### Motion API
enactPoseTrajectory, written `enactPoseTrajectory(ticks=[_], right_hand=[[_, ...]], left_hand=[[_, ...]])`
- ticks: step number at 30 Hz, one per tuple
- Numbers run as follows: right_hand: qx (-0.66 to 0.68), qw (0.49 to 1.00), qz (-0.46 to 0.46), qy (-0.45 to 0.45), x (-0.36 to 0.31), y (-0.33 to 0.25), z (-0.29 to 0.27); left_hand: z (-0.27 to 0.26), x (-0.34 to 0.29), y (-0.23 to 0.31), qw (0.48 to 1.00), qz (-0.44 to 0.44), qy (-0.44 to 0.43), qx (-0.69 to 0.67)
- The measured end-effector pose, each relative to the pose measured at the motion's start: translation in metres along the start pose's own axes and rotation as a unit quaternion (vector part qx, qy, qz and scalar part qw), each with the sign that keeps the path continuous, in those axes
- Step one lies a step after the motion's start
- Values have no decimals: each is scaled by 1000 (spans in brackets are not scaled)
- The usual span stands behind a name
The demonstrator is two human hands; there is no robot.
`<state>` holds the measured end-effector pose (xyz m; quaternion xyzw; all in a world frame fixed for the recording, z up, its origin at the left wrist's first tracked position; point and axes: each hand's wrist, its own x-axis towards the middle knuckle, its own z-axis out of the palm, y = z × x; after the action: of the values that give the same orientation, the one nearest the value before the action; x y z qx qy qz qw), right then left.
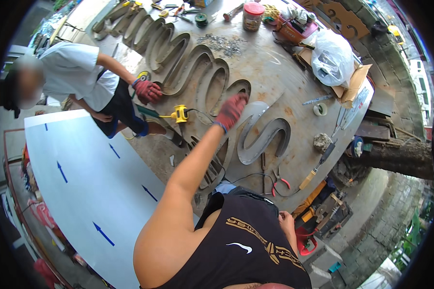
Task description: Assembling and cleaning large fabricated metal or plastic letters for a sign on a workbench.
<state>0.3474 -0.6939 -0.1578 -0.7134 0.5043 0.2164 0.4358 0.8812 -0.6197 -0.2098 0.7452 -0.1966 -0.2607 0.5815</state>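
Note:
My left hand [232, 111] wears a red glove and reaches over the metal worktable [299, 91]. Its fingers are curled over the near end of a curved metal letter strip [240, 83]. Just to the right lies an S-shaped metal letter [248, 150], apart from the hand. My bare right hand [287, 224] hangs low beside my right hip, at the table's near edge; most of its fingers are hidden. Close to it on the table are red-handled pliers [280, 182] and a long tool with a wooden handle [308, 180].
A co-worker's red-gloved hand [147, 91] rests by the row of metal letters [181, 72]. A yellow corded box [180, 114] sits nearby. A large white sheet with blue arrows [82, 178] spans the left. A red-lidded jar [252, 17] and plastic bag [332, 58] stand far right.

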Motion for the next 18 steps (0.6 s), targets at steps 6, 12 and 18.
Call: enactPoseTrajectory(ticks=[6,12,18], right_hand=[[-29,987,-157,24,41,8,-14],[-16,979,-205,12,44,18,-33],[-91,952,-291,-26,48,37,-28]], left_hand=[[54,-184,7,991,-80,-99,-25],[56,-231,133,867,16,-359,346],[74,-275,354,818,295,-245,429]])
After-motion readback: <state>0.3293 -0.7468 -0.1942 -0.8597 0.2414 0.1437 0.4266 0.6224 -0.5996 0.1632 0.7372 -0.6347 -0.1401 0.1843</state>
